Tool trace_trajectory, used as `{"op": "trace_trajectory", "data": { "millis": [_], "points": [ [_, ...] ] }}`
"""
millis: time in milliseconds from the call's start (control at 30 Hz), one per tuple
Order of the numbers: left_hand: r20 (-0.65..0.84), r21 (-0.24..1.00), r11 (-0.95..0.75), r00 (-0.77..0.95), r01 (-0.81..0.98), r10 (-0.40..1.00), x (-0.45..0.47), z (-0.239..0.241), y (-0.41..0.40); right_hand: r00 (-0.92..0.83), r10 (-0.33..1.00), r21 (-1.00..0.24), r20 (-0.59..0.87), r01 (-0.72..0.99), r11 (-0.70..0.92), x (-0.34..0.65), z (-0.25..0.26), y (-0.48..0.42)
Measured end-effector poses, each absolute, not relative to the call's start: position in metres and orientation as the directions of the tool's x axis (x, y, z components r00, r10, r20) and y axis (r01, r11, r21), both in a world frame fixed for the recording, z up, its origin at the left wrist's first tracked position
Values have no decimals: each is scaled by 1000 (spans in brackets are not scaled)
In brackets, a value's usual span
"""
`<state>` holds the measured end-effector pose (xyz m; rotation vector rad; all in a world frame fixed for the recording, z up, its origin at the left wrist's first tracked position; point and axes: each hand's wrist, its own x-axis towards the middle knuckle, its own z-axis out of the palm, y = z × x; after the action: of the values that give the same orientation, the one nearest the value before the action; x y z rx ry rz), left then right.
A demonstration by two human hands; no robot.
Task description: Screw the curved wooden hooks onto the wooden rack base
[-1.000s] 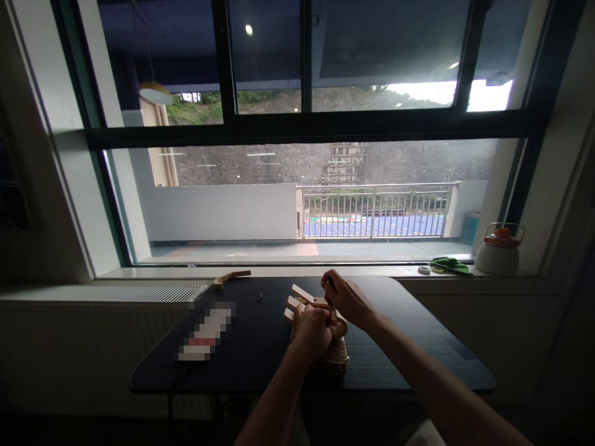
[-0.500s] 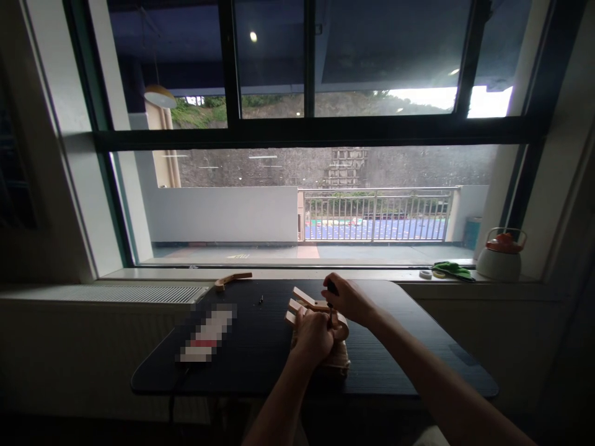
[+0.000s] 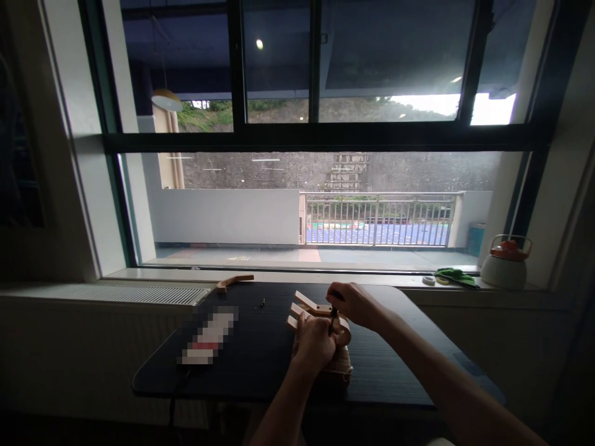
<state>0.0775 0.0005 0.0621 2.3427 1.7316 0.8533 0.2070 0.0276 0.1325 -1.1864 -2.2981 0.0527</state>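
Note:
A light wooden piece with several angled arms and a rounded end point(image 3: 344, 333) lies over a woven, straw-coloured block point(image 3: 341, 365) on the dark table. My left hand point(image 3: 316, 339) is closed on the wooden piece, pressing it from the near side. In my right hand point(image 3: 346, 298), the fingers wrap round the dark handle of a screwdriver point(image 3: 333, 313). The tool stands upright, its lower end at the wooden piece beside my left fingers; its tip is hidden.
A loose bent wooden part point(image 3: 235, 282) lies at the table's point(image 3: 395, 371) far left edge. Small dark screws point(image 3: 263, 303) lie nearby, and a blurred white-and-red item point(image 3: 209, 337) sits at left. On the windowsill are a green glove point(image 3: 455, 277), tape rolls point(image 3: 428, 280) and a kettle-like jug point(image 3: 504, 266).
The camera view has shifted slightly. My right hand has turned over the screwdriver handle, its fingers now covering more of it. My left hand keeps its hold on the wooden piece.

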Motion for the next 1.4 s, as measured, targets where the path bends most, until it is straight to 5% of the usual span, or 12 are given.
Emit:
{"op": "trace_trajectory", "data": {
  "millis": [200, 1100, 1400],
  "points": [
    [380, 420, -371, 210, 828, 901, 78, 60, 2, -432, 734, -177, 524, 788, 590, 208, 141, 21],
    [398, 430, -374, 200, 822, 895, 77, 58, 3, -542, 746, -205, 386, 739, 642, 198, 144, 18],
    [408, 446, -344, 154, 826, 900, 78, 57, 2, -451, 787, -231, 421, 786, 573, 204, 135, 20]
  ]
}}
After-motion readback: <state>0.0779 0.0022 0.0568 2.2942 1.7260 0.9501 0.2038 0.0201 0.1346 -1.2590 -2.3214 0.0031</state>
